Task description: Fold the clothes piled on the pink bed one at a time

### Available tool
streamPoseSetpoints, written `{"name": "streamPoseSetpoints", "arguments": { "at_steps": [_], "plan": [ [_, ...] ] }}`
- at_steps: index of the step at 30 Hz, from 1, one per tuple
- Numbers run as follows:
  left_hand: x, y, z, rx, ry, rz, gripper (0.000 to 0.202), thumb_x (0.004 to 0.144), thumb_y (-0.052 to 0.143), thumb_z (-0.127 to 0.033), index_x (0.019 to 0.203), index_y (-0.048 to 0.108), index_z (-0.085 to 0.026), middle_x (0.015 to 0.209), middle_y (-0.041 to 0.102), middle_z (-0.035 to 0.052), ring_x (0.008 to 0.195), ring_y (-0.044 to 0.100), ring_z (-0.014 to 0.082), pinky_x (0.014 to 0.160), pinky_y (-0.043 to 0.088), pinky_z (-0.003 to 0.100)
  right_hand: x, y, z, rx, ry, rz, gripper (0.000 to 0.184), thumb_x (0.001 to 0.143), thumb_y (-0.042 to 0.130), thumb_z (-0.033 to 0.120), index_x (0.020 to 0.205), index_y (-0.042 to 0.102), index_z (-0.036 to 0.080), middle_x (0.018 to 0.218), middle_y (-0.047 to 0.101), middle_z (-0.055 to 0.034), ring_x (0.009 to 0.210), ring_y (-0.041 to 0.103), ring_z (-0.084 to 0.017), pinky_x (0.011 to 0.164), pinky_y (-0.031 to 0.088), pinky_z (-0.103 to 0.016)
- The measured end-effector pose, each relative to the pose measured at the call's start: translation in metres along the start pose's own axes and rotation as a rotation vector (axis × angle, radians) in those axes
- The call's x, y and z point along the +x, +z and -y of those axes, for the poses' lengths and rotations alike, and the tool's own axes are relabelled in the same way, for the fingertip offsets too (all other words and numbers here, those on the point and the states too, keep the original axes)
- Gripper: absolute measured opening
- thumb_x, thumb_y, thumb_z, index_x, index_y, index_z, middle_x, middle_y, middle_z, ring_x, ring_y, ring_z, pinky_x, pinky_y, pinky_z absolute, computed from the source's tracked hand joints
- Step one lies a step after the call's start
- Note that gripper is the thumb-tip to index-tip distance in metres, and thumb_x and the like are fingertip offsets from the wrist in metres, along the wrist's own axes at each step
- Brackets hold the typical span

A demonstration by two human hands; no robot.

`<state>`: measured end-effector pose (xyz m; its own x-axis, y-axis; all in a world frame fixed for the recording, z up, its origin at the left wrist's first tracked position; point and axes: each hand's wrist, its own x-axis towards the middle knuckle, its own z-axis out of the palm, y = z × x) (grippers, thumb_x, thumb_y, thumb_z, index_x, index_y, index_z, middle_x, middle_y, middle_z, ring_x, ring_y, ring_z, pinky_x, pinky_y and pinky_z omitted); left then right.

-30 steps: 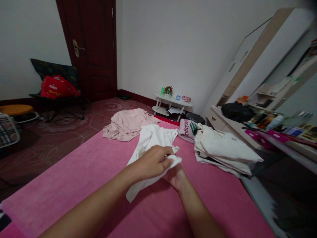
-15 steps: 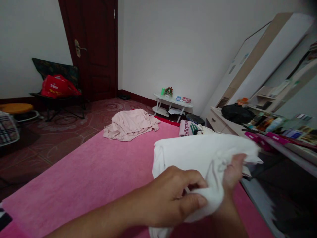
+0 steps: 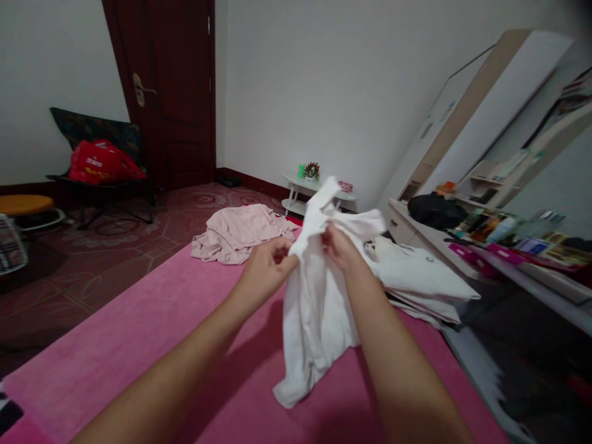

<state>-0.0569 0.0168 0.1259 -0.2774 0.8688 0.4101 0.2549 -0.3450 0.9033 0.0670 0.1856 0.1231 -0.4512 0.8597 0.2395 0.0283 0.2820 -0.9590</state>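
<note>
A white garment [image 3: 314,302] hangs crumpled between my two hands above the pink bed cover [image 3: 152,345]. My left hand [image 3: 271,262] pinches its left edge near the top. Fingers of my right hand [image 3: 340,246] are closed on the cloth a little higher and to the right, partly hidden by its folds. The garment's lower end droops toward the cover; its exact kind cannot be made out. To the right lies a stack of folded white clothes [image 3: 425,277]. Beyond my left hand sits a heap of pale pink clothing [image 3: 235,231].
At the right stands a dressing table [image 3: 411,231] with a black bag [image 3: 437,211] and many bottles. A small white side table [image 3: 296,185] is by the far wall. On the left, a folding chair [image 3: 99,120] holds a red bag [image 3: 104,163] near a dark door [image 3: 171,92].
The white cloth has moved left and up and now hangs loosely from both hands. My right hand has come across toward the left, uncovering the folded white stack.
</note>
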Motion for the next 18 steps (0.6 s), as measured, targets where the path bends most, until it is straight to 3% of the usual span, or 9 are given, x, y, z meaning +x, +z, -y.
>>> {"name": "streamPoseSetpoints", "arguments": {
  "at_steps": [4, 6, 8, 10, 12, 15, 18],
  "plan": [
    [0.023, -0.042, 0.025, 0.496, -0.004, -0.223, 0.016, 0.071, 0.051, -0.018, 0.084, 0.062, -0.018, 0.075, 0.065, 0.0012, 0.066, 0.060, 0.0169, 0.062, 0.042, 0.027, -0.035, 0.010, -0.037, -0.138, 0.061, 0.141, 0.030, 0.071, 0.070, 0.039, 0.089, 0.073, 0.015, 0.088, 0.073, -0.0076, 0.084, 0.066, -0.022, 0.081, 0.050, -0.040],
    [0.026, -0.056, 0.023, 0.625, 0.034, -0.320, 0.021, 0.073, 0.050, -0.018, 0.089, 0.064, -0.019, 0.081, 0.067, 0.0020, 0.070, 0.062, 0.0180, 0.065, 0.042, 0.028, -0.061, 0.011, -0.056, -0.233, 0.019, 0.106, 0.028, 0.072, 0.066, 0.038, 0.089, 0.073, 0.017, 0.092, 0.073, -0.0075, 0.087, 0.066, -0.023, 0.084, 0.049, -0.040],
    [0.027, -0.062, 0.019, 0.618, 0.076, -0.313, 0.020, 0.076, 0.048, -0.018, 0.089, 0.064, -0.019, 0.086, 0.068, 0.0026, 0.074, 0.063, 0.0183, 0.066, 0.043, 0.028, -0.086, 0.007, -0.069, -0.316, -0.022, 0.049, 0.024, 0.075, 0.061, 0.035, 0.088, 0.073, 0.018, 0.093, 0.073, -0.0080, 0.087, 0.066, -0.024, 0.084, 0.049, -0.040],
    [0.026, -0.056, 0.017, 0.541, 0.075, -0.198, 0.018, 0.078, 0.048, -0.020, 0.086, 0.063, -0.018, 0.086, 0.068, 0.0031, 0.076, 0.063, 0.0180, 0.066, 0.045, 0.027, -0.105, -0.004, -0.077, -0.394, -0.067, 0.022, 0.022, 0.077, 0.058, 0.030, 0.090, 0.072, 0.020, 0.094, 0.072, -0.0078, 0.088, 0.065, -0.023, 0.085, 0.049, -0.039],
    [0.020, -0.042, 0.021, 0.475, 0.035, -0.012, 0.017, 0.080, 0.048, -0.021, 0.085, 0.063, -0.017, 0.083, 0.068, 0.0036, 0.076, 0.063, 0.0180, 0.066, 0.046, 0.027, -0.116, -0.022, -0.084, -0.472, -0.131, -0.018, 0.022, 0.076, 0.055, 0.025, 0.091, 0.072, 0.021, 0.097, 0.070, -0.0077, 0.093, 0.063, -0.023, 0.088, 0.048, -0.039],
    [-0.005, -0.011, 0.034, 0.438, 0.054, 0.354, 0.020, 0.082, 0.053, -0.026, 0.095, 0.065, -0.018, 0.095, 0.069, 0.0060, 0.087, 0.063, 0.0201, 0.078, 0.048, 0.031, -0.124, -0.056, -0.097, -0.589, -0.169, -0.048, 0.034, 0.067, 0.053, 0.016, 0.095, 0.071, 0.021, 0.106, 0.067, -0.0074, 0.103, 0.059, -0.024, 0.098, 0.043, -0.043],
    [-0.041, 0.007, 0.052, 0.478, 0.177, 0.716, 0.044, 0.075, 0.068, -0.041, 0.113, 0.063, -0.020, 0.119, 0.062, 0.0115, 0.107, 0.058, 0.0272, 0.092, 0.045, 0.037, -0.135, -0.087, -0.114, -0.614, -0.100, 0.064, 0.058, 0.056, 0.046, 0.008, 0.107, 0.070, 0.022, 0.119, 0.062, -0.0069, 0.117, 0.053, -0.024, 0.108, 0.034, -0.045]
  ]
}}
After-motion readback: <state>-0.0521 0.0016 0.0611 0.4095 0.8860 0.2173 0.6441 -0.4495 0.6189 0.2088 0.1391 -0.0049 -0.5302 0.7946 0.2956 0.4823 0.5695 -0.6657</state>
